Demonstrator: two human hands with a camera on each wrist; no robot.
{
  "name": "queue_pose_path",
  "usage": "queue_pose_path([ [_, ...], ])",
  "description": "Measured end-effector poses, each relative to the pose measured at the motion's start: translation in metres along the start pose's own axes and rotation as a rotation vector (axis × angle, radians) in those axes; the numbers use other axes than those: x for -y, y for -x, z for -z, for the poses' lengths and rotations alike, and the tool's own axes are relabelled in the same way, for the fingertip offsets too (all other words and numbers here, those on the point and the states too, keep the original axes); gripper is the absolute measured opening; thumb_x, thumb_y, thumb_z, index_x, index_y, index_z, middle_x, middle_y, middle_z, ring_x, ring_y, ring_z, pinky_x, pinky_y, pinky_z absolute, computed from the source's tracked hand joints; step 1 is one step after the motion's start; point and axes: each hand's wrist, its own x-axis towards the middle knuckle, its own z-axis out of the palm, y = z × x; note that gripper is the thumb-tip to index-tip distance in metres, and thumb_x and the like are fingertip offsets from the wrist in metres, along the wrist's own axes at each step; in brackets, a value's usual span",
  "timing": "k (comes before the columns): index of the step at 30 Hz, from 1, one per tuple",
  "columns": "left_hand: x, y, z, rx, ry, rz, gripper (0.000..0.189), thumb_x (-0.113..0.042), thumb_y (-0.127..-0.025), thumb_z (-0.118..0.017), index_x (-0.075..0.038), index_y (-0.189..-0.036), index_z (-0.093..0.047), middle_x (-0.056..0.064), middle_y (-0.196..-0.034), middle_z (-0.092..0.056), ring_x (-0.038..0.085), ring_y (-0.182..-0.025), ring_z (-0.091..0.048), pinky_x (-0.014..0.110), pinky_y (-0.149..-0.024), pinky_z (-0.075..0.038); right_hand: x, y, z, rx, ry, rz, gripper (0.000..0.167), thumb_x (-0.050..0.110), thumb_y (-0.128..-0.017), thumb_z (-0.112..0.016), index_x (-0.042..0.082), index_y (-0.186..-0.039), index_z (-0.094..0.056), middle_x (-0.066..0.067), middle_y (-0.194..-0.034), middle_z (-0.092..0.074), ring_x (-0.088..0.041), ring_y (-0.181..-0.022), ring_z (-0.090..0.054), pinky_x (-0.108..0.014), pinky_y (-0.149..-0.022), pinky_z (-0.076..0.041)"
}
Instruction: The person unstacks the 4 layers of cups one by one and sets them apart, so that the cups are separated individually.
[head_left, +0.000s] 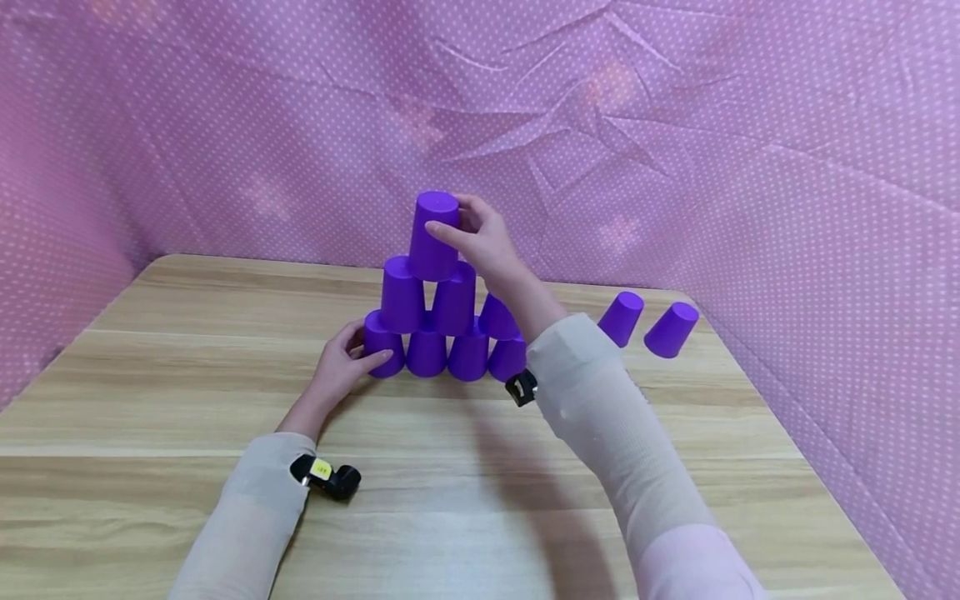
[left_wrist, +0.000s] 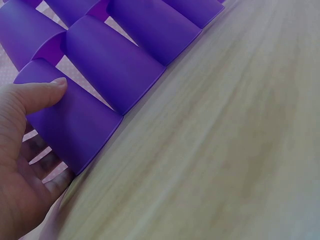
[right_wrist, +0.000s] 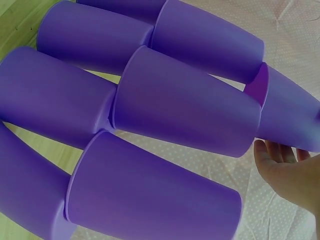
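Upside-down purple cups form a pyramid on the wooden table. My right hand (head_left: pixel 489 247) grips the third-tier cup (head_left: pixel 426 257), its thumb across the front and its fingers behind. That cup sits over two second-row cups, the left one (head_left: pixel 402 298) and the middle one (head_left: pixel 453 305). At the bottom left, my left hand (head_left: pixel 336 372) holds the end cup (left_wrist: pixel 80 127) of the lowest row, thumb on the near side and fingers around the far side. My right forearm partly hides the right end of the pyramid, including the second-row right cup (head_left: pixel 497 320).
Two loose purple cups, one nearer (head_left: pixel 621 320) and one farther right (head_left: pixel 672 331), stand upside down on the table (head_left: pixel 420 500) right of the pyramid. A pink dotted cloth (head_left: pixel 300 125) hangs behind and along both sides. Each wrist carries a small black device.
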Motion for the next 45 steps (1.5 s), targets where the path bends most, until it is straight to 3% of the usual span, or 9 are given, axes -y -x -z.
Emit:
queue_pose_path([
  [12, 0.003, -0.007, 0.004, 0.006, -0.001, 0.000, 0.053, 0.000, -0.076, -0.061, 0.008, -0.123, -0.037, 0.029, -0.114, -0.044, 0.037, -0.107, -0.039, 0.044, -0.095, -0.029, 0.017, 0.009, 0.011, -0.006, 0.004, 0.092, 0.042, 0.005, -0.077, -0.064, 0.002, -0.115, -0.047, -0.011, -0.103, -0.056, -0.018, -0.093, -0.052, -0.023, -0.081, -0.043],
  [22, 0.006, -0.014, 0.006, 0.009, 0.003, 0.004, 0.054, 0.001, -0.076, -0.062, 0.008, -0.124, -0.037, 0.028, -0.115, -0.043, 0.036, -0.108, -0.039, 0.044, -0.095, -0.029, 0.031, 0.028, 0.027, -0.010, -0.026, 0.139, 0.042, -0.001, -0.077, -0.062, 0.000, -0.116, -0.046, -0.012, -0.104, -0.055, -0.020, -0.097, -0.051, -0.026, -0.084, -0.042],
  [34, 0.011, -0.017, 0.008, 0.028, -0.002, 0.003, 0.054, 0.000, -0.076, -0.062, 0.009, -0.123, -0.036, 0.029, -0.115, -0.043, 0.037, -0.108, -0.038, 0.045, -0.095, -0.029, 0.023, 0.056, 0.043, 0.008, -0.005, 0.153, 0.044, -0.005, -0.078, -0.057, -0.004, -0.119, -0.042, -0.012, -0.107, -0.053, -0.020, -0.097, -0.049, -0.030, -0.086, -0.040],
  [45, 0.014, -0.019, 0.008, 0.028, -0.015, 0.014, 0.055, -0.002, -0.077, -0.062, 0.007, -0.124, -0.036, 0.028, -0.117, -0.042, 0.037, -0.109, -0.038, 0.044, -0.095, -0.029, 0.010, 0.085, 0.057, 0.067, -0.028, 0.181, 0.040, -0.007, -0.078, -0.055, -0.001, -0.116, -0.045, -0.006, -0.103, -0.055, -0.019, -0.093, -0.049, -0.028, -0.081, -0.042],
])
